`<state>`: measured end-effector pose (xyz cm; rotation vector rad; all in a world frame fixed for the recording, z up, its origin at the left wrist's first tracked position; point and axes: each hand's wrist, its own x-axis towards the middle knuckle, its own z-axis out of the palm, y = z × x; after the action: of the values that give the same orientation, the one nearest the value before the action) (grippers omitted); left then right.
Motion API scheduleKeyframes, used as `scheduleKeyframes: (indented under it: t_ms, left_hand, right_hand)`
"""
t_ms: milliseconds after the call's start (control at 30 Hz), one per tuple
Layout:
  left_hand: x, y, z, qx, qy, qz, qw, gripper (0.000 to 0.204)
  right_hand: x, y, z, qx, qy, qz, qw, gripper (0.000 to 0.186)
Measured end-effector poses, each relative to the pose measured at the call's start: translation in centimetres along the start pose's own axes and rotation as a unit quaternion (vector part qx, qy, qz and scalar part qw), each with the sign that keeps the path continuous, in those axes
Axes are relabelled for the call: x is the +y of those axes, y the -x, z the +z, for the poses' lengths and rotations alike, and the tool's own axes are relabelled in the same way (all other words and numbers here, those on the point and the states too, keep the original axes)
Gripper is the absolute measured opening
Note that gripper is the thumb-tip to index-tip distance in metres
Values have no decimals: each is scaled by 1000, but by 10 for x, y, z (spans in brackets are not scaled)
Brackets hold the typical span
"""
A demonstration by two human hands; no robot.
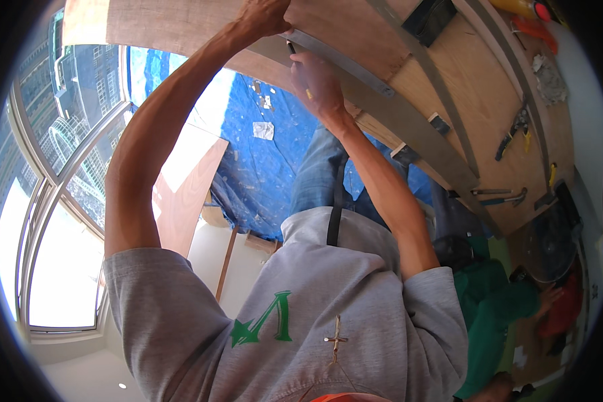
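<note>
While one grips, one seems to brace

Perhaps for control, the right hand (318,87) pinches a pencil (291,47) beside a metal straightedge (365,77) on the wooden panel (362,33). Farther, the left hand (266,15), its grip unclear, is at the straightedge's left end, likely steadying it.

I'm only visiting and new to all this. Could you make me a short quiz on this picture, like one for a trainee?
1. What slim thing does the person's right hand hold?
2. True or false: the pliers lie on the blue sheet.
3. Which hand is nearer the picture's top edge?
A) the right hand
B) the left hand

Key:
1. A pencil.
2. False; they lie on the wooden board.
3. B
</note>
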<state>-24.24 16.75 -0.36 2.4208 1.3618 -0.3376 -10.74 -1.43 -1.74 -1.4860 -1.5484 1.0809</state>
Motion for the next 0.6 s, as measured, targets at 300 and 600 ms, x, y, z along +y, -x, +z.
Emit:
scheduleKeyframes:
  t_ms: [300,600]
  left_hand:
    - [2,0,1,-32,5,-23,999,105]
    - [7,1,-6,-26,9,-13,1000,104]
  right_hand:
    - [15,80,-81,28,6,105,994,22]
    - [26,127,-131,43,31,157,986,21]
